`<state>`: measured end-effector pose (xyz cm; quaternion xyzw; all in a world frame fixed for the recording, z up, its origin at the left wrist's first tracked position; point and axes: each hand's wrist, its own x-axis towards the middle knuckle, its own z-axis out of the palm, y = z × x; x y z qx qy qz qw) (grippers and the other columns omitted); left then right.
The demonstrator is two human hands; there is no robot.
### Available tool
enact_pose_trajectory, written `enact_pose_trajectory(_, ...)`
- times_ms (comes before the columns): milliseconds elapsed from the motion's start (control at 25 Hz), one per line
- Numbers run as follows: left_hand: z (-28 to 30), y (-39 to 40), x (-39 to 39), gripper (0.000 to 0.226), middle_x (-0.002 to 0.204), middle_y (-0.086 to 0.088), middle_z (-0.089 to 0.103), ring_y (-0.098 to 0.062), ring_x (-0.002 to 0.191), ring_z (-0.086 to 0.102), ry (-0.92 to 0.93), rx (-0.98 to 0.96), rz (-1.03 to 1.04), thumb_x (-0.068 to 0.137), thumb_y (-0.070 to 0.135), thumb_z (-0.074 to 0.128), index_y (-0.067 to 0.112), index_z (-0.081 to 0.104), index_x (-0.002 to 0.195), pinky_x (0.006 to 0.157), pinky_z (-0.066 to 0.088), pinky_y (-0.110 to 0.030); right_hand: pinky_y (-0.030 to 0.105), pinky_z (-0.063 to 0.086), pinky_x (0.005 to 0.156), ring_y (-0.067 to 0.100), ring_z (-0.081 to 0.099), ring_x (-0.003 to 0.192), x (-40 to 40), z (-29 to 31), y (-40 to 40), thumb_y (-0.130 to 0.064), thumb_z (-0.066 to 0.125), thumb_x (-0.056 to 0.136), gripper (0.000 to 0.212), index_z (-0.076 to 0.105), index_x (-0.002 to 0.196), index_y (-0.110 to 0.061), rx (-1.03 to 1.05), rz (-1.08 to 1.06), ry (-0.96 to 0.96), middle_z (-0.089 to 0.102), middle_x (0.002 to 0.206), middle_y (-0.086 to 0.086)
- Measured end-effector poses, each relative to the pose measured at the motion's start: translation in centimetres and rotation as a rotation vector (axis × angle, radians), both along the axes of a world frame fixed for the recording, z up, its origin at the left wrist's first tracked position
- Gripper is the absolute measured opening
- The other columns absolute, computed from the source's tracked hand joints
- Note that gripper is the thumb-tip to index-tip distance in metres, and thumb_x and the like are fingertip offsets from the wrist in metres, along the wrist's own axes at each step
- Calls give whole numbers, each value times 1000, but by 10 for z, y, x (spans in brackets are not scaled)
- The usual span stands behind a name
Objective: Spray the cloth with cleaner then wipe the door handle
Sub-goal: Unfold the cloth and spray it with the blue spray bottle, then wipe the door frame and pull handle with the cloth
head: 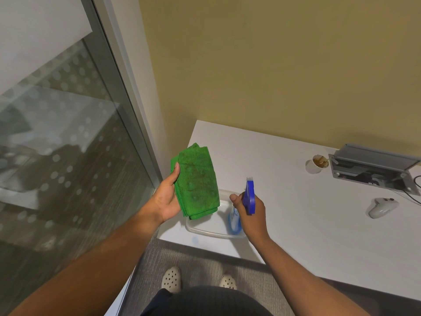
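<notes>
A folded green cloth [197,182] lies flat across my left hand [165,197], thumb pressed on its left edge; darker damp patches mark its face. My right hand [251,210] grips a spray bottle [249,197] with a blue trigger head, its nozzle pointing towards the cloth a short gap away. The bottle's clear lower body with blue liquid shows below my fingers. Both hands hover over the near left corner of the white desk [296,201]. No door handle is in view.
A clear plastic tray [205,232] sits on the desk under my hands. A paper cup [316,165], a white controller [382,207] and a grey cable box [373,169] lie at the right. A glass door panel [57,156] stands at the left. My feet are on grey carpet.
</notes>
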<state>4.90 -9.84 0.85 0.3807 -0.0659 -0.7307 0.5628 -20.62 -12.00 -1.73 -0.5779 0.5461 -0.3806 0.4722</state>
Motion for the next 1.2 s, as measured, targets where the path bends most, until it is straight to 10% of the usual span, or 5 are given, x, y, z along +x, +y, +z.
enact_pose_trajectory(400,1,1,0,65,150,-19,58,-37,139,55,5,20,-42,102,58,45,14,55,149,117,37,-60,33,56,77,15,67,76,-7,-8,-3,-18,85,93,18,68,92,-14,38,0,-4,70,81,-4)
enact_pose_trajectory(640,3,1,-2,64,149,-19,59,-37,137,57,39,15,-97,103,57,42,13,58,146,116,39,-59,8,53,79,4,64,100,-10,8,15,-22,95,82,65,51,130,-18,106,-102,86,64,113,-9)
enact_pose_trajectory(880,12,8,-8,65,141,-19,65,-36,130,62,82,-13,-184,99,59,47,12,64,140,113,44,-58,33,41,65,26,51,75,0,2,103,-8,81,95,32,53,81,-9,336,-342,204,53,76,7)
enact_pose_trajectory(1200,41,27,10,57,133,-23,69,-40,123,67,-194,-7,-217,94,45,66,7,64,137,109,48,-59,35,58,97,20,73,113,76,80,72,-9,37,116,35,69,130,-14,342,-161,-353,77,121,8)
